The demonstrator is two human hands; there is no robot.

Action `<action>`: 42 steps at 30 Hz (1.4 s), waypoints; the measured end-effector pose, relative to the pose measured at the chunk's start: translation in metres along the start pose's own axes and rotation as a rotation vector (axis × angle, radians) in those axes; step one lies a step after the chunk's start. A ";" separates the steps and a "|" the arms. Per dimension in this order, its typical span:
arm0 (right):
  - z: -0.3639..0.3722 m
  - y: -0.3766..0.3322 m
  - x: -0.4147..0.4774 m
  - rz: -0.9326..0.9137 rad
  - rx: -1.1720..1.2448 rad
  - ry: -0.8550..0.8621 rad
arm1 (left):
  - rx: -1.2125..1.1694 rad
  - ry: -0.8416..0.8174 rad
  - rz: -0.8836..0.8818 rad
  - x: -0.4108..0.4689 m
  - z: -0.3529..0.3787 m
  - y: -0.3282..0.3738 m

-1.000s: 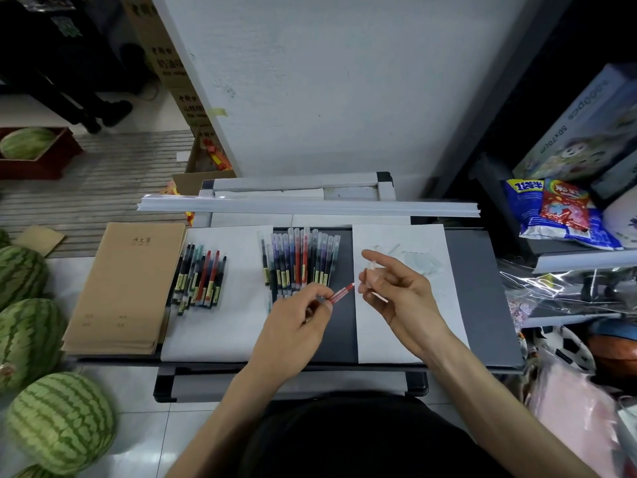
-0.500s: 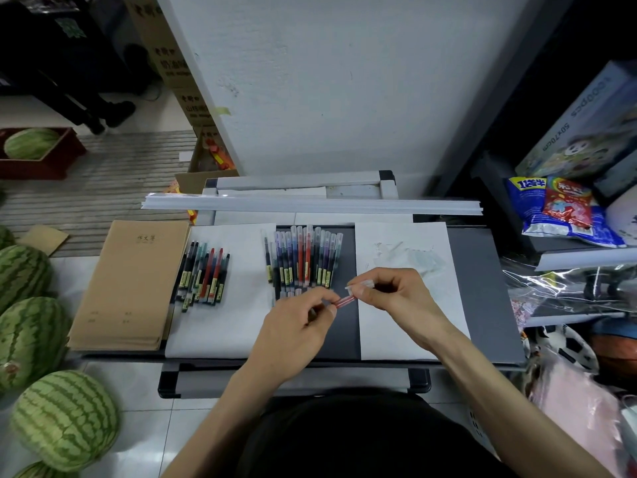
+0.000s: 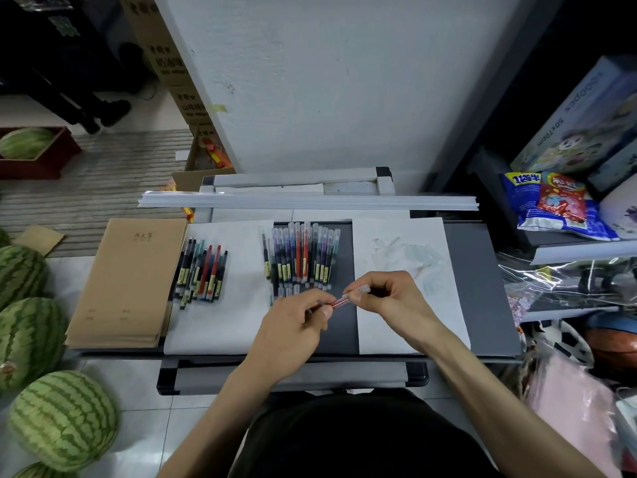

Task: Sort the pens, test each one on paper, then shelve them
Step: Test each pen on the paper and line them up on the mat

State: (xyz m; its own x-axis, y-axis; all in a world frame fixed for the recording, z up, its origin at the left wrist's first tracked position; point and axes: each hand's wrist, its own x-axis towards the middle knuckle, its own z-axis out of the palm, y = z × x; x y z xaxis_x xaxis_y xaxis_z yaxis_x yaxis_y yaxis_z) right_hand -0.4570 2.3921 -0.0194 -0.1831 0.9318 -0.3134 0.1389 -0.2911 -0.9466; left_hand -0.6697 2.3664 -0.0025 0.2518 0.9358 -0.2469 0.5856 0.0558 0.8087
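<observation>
Head view showed left hand (image 3: 293,326) fingers pinching a slim red plastic pen (image 3: 339,301) just left of the scribbled white paper sheet (image 3: 427,236), right hand (image 3: 387,294) fingers pinching its clear cap (image 3: 362,290). Testing step, seemingly; next called for moving the cap straight along the pen.

A rough white plaster wall (image 3: 344,81) rises behind the grey metal-framed table (image 3: 482,288). Pale glossy floor tiles (image 3: 138,384) lie below. A dark metal shelving unit (image 3: 496,91) stands at the right.
</observation>
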 end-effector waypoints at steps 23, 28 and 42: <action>-0.049 0.068 0.020 0.064 -1.106 0.463 | 0.438 0.065 -0.363 0.032 0.023 -0.061; -0.065 0.076 0.030 0.159 -1.163 0.397 | 0.479 0.056 -0.393 0.042 0.027 -0.061; -0.072 0.082 0.041 0.091 -1.095 0.324 | 0.613 -0.028 -0.332 0.070 0.018 -0.061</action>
State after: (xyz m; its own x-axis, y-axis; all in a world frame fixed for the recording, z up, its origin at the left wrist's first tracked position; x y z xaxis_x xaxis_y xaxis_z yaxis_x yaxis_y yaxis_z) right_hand -0.3833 2.4222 -0.1043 0.1081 0.9752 -0.1930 0.9407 -0.1631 -0.2974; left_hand -0.6739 2.4224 -0.0792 -0.0004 0.8933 -0.4494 0.9623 0.1226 0.2428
